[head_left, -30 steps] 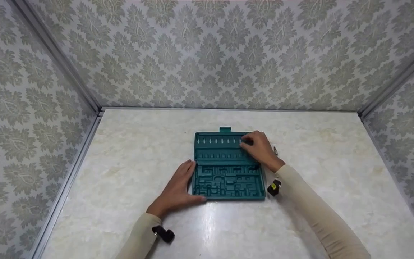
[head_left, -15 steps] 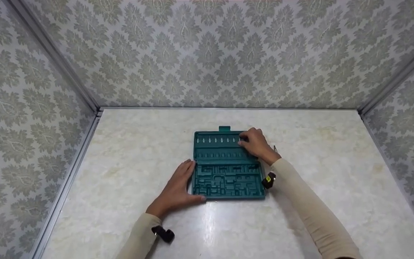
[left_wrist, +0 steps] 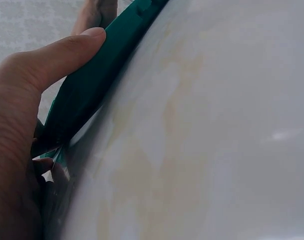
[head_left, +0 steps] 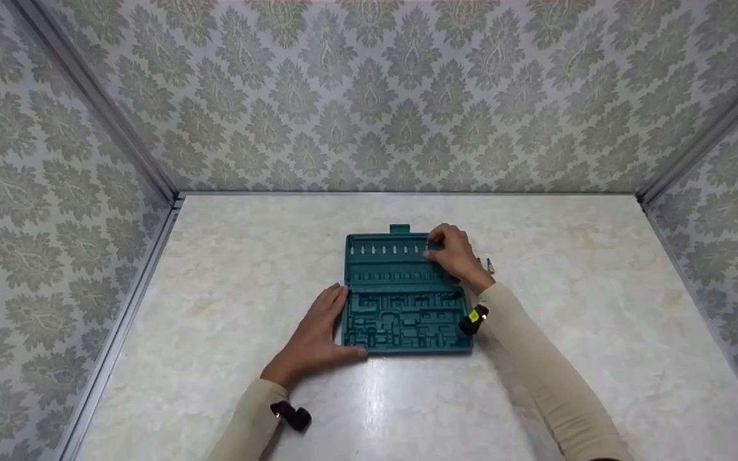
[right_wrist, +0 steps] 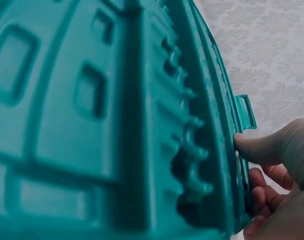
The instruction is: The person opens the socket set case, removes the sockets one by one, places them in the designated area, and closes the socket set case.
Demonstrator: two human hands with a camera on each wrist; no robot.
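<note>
A green plastic case (head_left: 407,351) lies open flat on the table, its moulded slots facing up. Along the far row stand several small silver bits (head_left: 384,250). My left hand (head_left: 314,336) rests against the near left corner, fingers along the side and thumb on the front edge; the left wrist view shows that thumb pressing the case wall (left_wrist: 99,67). At the right end of the far row, my right hand (head_left: 455,253) pinches a small metal bit between thumb and forefinger. In the right wrist view, the fingers mostly hide behind the case rim (right_wrist: 219,125).
Just right of the case, partly behind the right wrist, small pointed metal pieces (head_left: 490,266) lie on the marbled tabletop (head_left: 266,237). A latch tab (head_left: 400,228) sticks out from the case's far edge. Patterned walls (head_left: 369,128) enclose the table at the back and sides.
My right hand has shifted slightly left and away along the far row, uncovering more of the metal pieces beside the case. The left hand stays in place.
</note>
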